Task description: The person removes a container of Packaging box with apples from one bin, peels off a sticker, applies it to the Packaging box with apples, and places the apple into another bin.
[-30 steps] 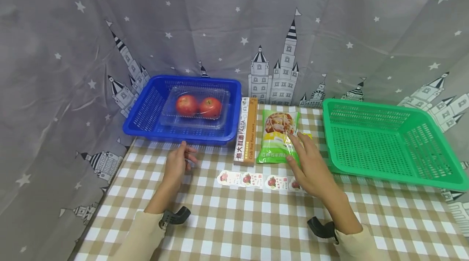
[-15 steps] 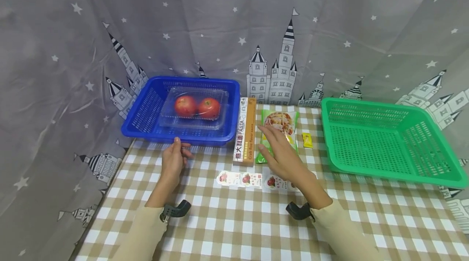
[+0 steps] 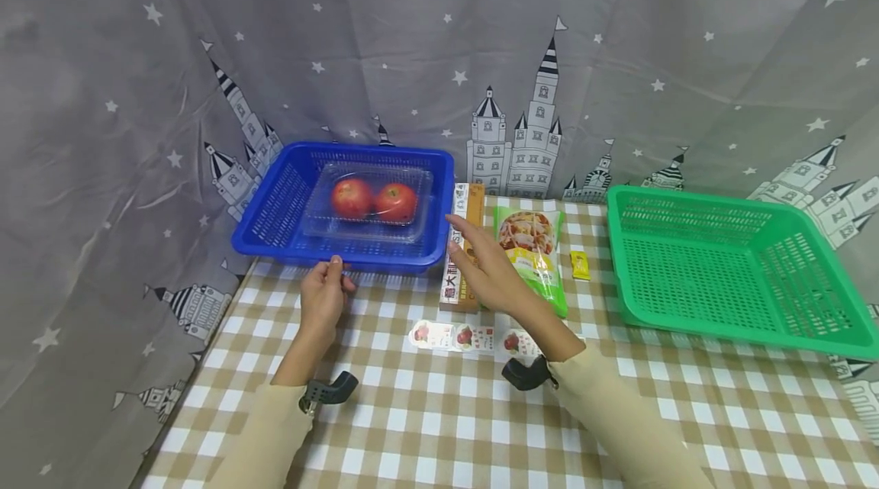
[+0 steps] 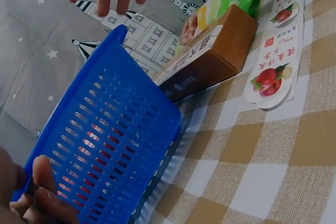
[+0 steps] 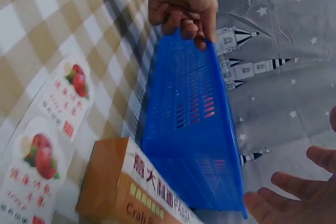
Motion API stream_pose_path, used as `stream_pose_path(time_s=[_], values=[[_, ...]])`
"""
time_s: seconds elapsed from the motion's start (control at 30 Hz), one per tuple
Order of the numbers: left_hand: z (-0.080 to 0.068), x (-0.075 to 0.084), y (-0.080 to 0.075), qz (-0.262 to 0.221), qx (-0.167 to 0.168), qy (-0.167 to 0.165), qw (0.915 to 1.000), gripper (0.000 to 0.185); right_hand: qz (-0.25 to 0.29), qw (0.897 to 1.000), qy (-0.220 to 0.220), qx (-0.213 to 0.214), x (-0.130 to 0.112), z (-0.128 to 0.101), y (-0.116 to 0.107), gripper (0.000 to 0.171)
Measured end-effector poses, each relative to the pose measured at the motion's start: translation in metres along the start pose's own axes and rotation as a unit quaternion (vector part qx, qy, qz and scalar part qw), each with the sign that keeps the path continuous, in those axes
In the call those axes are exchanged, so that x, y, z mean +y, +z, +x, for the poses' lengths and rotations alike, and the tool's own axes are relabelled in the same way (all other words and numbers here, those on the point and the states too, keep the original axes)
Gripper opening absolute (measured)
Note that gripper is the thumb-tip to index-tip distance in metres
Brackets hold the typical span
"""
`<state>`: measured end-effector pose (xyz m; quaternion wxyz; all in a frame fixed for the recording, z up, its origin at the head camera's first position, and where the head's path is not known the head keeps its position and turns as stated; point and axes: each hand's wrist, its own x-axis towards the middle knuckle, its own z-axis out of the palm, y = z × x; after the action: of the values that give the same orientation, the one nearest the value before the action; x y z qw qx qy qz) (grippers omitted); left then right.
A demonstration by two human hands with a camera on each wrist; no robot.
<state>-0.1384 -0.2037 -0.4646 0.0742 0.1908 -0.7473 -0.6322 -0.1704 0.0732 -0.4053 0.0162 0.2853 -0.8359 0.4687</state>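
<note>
Two baskets: green basket well to the right, blue basket at back left with a clear tray of tomatoes. Left hand pinches its front rim; lifting one-handed may tilt it. Right hand, fingers spread and holding nothing, hovers over the pasta box and could knock it.

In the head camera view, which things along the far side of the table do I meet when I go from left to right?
blue basket with two tomatoes in a clear box → pasta box → green food packet → small yellow sachet → green basket
</note>
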Motion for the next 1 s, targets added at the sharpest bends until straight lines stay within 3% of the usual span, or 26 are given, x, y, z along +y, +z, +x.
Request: stream_pose_path(time_s=[0.23,0.47,0.6,1.0], values=[[-0.001,0.003,0.0,-0.023,-0.005,0.001,0.9997,0.041,0.106,0.993,0.054,0.003,-0.003,0.029,0.008,0.048],[-0.002,0.01,-0.002,-0.041,-0.012,-0.022,0.9988,0.038,0.208,0.972,0.113,0.013,-0.012,0.055,0.019,0.047],[-0.001,0.012,-0.003,-0.055,-0.018,-0.039,0.9976,0.036,0.204,0.969,0.141,0.012,-0.013,0.067,0.03,0.05],[0.001,0.012,-0.008,-0.08,-0.046,-0.083,0.9923,0.035,0.089,0.986,0.139,0.01,-0.018,0.098,0.058,0.063]])
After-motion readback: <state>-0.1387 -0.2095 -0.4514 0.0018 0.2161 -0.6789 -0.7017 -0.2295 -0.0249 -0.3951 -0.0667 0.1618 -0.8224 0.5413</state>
